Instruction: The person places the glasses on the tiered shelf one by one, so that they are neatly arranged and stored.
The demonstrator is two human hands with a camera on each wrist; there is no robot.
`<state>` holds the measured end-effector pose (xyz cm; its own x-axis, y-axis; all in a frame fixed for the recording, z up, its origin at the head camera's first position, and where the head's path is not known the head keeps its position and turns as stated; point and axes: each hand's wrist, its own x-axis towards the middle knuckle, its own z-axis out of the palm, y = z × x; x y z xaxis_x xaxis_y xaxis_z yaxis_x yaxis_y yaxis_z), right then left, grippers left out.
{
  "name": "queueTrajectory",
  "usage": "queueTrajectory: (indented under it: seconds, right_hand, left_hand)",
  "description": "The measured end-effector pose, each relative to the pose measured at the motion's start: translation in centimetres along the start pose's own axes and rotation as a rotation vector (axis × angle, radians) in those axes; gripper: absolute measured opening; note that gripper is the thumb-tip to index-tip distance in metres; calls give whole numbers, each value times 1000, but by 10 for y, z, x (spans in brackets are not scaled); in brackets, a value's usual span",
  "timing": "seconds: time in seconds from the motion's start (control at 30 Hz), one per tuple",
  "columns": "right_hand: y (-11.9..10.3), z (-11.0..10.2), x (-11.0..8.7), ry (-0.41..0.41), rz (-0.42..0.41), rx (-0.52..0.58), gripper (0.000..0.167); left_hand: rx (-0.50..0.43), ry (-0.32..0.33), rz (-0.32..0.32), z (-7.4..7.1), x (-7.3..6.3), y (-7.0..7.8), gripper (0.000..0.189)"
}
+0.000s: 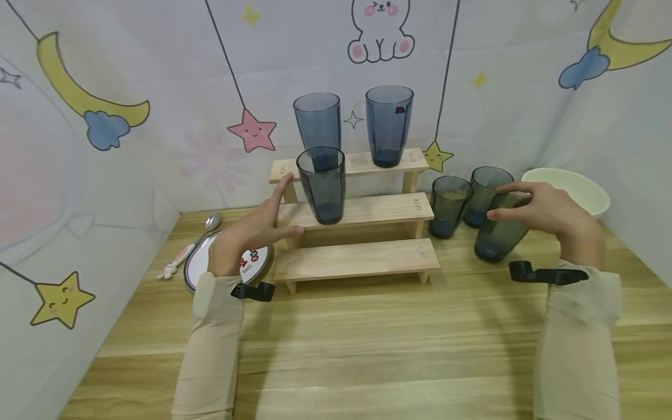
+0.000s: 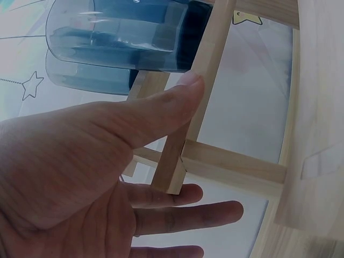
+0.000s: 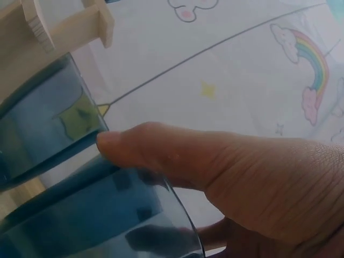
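Around the upper part of a tilted blue-grey drinking glass (image 1: 496,240), my right hand (image 1: 551,214) has its thumb and fingers; in the right wrist view the thumb lies along the glass (image 3: 91,215) near its rim. My left hand (image 1: 254,224) is spread beside the left end of a three-step wooden stand (image 1: 362,256), holding nothing. In the left wrist view its thumb (image 2: 166,107) overlaps a shelf edge, just below a glass. One glass (image 1: 322,189) stands upright on the middle step. Two more, a left glass (image 1: 317,119) and a right glass (image 1: 389,125), stand on the top step.
Right of the stand are two upright glasses, one nearer (image 1: 447,207) and one behind (image 1: 487,181). A pale green bowl (image 1: 583,192) sits behind my right hand. At left lie a plate (image 1: 196,265) and a spoon (image 1: 212,221). A patterned cloth backdrop (image 1: 184,87) rises behind.
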<state>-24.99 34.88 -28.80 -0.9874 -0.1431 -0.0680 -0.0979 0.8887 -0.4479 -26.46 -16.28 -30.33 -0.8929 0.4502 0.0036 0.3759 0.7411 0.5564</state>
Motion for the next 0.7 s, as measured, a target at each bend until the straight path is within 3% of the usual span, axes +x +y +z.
queueTrajectory:
  seconds: [0.17, 0.33, 0.53, 0.7]
  right_hand:
    - [-3, 1, 1, 23, -31, 6, 79]
    - [-10, 5, 0, 14, -124, 34, 77]
    - [-28, 10, 1, -20, -219, 80, 67]
    - [-44, 9, -1, -15, -245, 97, 61]
  left_hand:
    - [5, 1, 0, 0, 0, 0, 106]
    - [4, 1, 2, 0, -1, 0, 106]
    - [-1, 3, 4, -1, 0, 0, 105]
    - [1, -1, 3, -1, 1, 2, 105]
